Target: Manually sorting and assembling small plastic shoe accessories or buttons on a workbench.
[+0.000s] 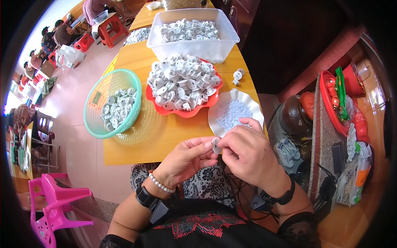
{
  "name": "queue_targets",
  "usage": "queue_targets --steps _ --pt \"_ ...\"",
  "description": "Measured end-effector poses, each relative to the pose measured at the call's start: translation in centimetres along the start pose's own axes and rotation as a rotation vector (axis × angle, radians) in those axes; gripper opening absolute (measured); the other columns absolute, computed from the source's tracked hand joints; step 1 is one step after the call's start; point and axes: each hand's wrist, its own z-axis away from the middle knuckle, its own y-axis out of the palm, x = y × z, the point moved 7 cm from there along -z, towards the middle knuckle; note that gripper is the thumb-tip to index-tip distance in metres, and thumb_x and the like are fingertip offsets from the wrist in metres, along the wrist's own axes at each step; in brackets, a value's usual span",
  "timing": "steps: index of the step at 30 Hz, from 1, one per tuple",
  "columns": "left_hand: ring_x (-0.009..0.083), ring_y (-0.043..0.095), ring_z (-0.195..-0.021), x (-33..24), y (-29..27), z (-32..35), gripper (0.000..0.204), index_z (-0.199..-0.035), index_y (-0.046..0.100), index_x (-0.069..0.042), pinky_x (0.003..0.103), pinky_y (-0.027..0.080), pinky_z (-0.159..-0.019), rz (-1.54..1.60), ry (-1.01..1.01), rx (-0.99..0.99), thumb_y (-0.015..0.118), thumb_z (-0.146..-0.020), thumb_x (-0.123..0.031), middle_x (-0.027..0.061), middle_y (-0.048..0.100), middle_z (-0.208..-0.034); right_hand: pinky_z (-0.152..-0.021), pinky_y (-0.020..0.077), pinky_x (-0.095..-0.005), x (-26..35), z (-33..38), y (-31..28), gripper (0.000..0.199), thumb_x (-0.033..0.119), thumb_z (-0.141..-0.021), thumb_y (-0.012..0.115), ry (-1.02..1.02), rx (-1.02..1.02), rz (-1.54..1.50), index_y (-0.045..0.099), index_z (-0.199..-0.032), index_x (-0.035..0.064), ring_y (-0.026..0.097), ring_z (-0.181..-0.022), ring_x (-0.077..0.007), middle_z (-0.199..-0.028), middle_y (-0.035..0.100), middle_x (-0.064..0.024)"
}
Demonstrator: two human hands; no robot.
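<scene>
One white piece [216, 145] sits pinched in the left hand [187, 155]; the right hand [249, 152] meets its edge, hold unclear. Beyond the grip: one white dish [257, 109], one red bowl [186, 113], one tub [221, 48]; leftward, one green basket [92, 108].

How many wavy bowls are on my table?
2: the red bowl, central, heaped with white pieces, and the white bowl right of it, beyond your right hand. The rim of a far bowl is too small to judge.
</scene>
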Motion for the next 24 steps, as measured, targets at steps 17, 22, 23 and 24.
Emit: queue_targets --steps 17,22,23,24 --pt "0.0114 0.069 -0.089 -0.14 -0.16 0.16 0.027 -0.122 0.064 -0.002 0.027 0.06 -0.083 0.055 0.014 0.01 0.062 -0.1 -0.018 0.0039 0.07 -0.102 -0.096 0.0423 -0.0471 0.24 0.0 -0.2 0.02 -0.001 -0.077 0.066 0.039 -0.014 -0.002 0.055 -0.091 0.008 0.065 -0.077 -0.0265 -0.078 0.062 -0.0058" --pt "0.0112 0.069 -0.089 -0.23 -0.3 0.17 0.028 -0.122 0.064 -0.002 0.027 0.061 -0.083 0.046 0.021 -0.001 0.062 -0.099 -0.018 0.004 0.07 -0.103 -0.097 0.0421 -0.0466 0.26 -0.21 -0.23 0.02 -0.001 -0.077 0.065 0.046 0.001 -0.032 0.054 -0.09 0.0081 0.065 -0.077 -0.0265 -0.078 0.062 -0.0057" --pt "0.0112 0.069 -0.089 -0.24 -0.3 0.17 0.028 -0.122 0.064 -0.002 0.027 0.061 -0.083 0.046 0.02 -0.001 0.062 -0.099 -0.018 0.004 0.07 -0.103 -0.097 0.042 -0.0465 0.25 -0.21 -0.23 0.02 -0.001 -0.077 0.065 0.047 0.003 -0.033 0.054 -0.09 0.0082 0.065 -0.077 -0.0266 -0.078 0.061 -0.0057" --pt "0.0112 0.069 -0.089 -0.26 -0.31 0.16 0.028 -0.122 0.064 -0.002 0.027 0.061 -0.083 0.04 0.019 -0.003 0.062 -0.099 -0.018 0.0041 0.07 -0.102 -0.097 0.042 -0.0465 0.24 -0.22 -0.23 0.02 -0.001 -0.077 0.065 0.047 0.003 -0.033 0.054 -0.09 0.0082 0.065 -0.077 -0.0266 -0.078 0.061 -0.0057"
